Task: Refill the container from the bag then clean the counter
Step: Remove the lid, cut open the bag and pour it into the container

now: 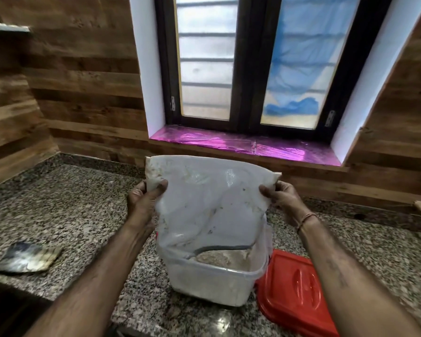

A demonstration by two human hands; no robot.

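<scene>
Two hands, the left hand (145, 199) and the right hand (281, 198). One plastic bag (212, 203). One clear container (216, 276). One red lid (292, 288). One folded cloth (27, 257) toward the tabletop's (71, 203) left edge.

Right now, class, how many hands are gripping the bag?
2. The left hand pinches the bag at its upper left corner; the right hand pinches the upper right corner, holding it upside down over the container.
</scene>
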